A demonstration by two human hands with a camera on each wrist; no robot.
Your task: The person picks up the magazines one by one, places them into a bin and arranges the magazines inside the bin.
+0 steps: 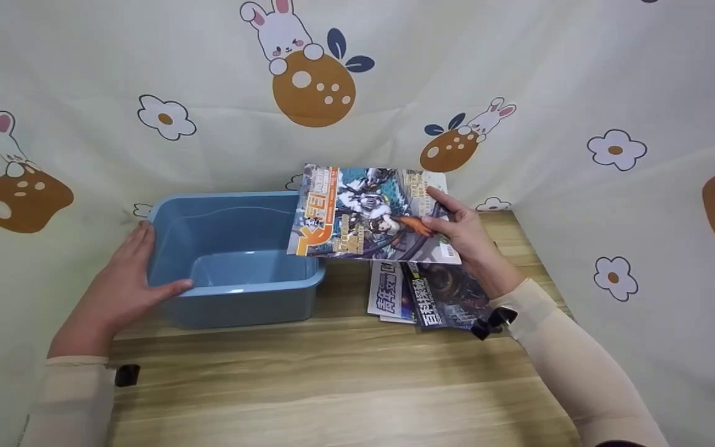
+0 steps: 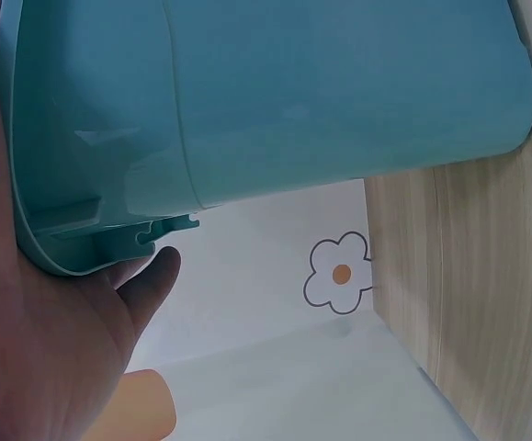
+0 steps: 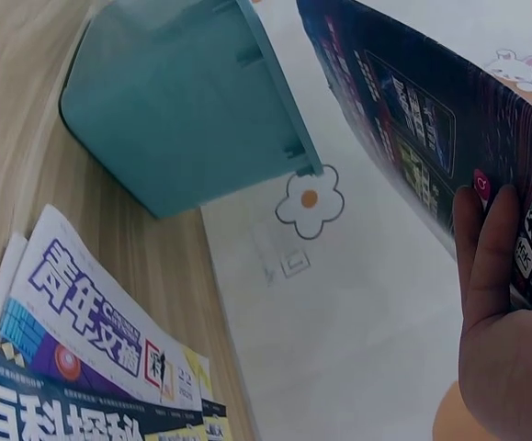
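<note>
My right hand [image 1: 472,239] pinches a magazine [image 1: 370,214] by its right edge, thumb on the colourful cover and fingers beneath. The magazine is held up flat, its left end overlapping the right rim of a blue plastic bin [image 1: 239,304] in the head view. In the right wrist view the fingers [image 3: 491,248] press on the dark back cover. My left hand [image 1: 121,279] holds the bin at its front left corner, the thumb along the front rim and the fingers along the left side. The bin's visible floor is bare.
Several magazines [image 1: 450,304] lie overlapping on the wooden table [image 1: 332,385], right of the bin and partly under the held one. A pale curtain [image 1: 221,155] with rabbits and flowers surrounds the table at the back and sides.
</note>
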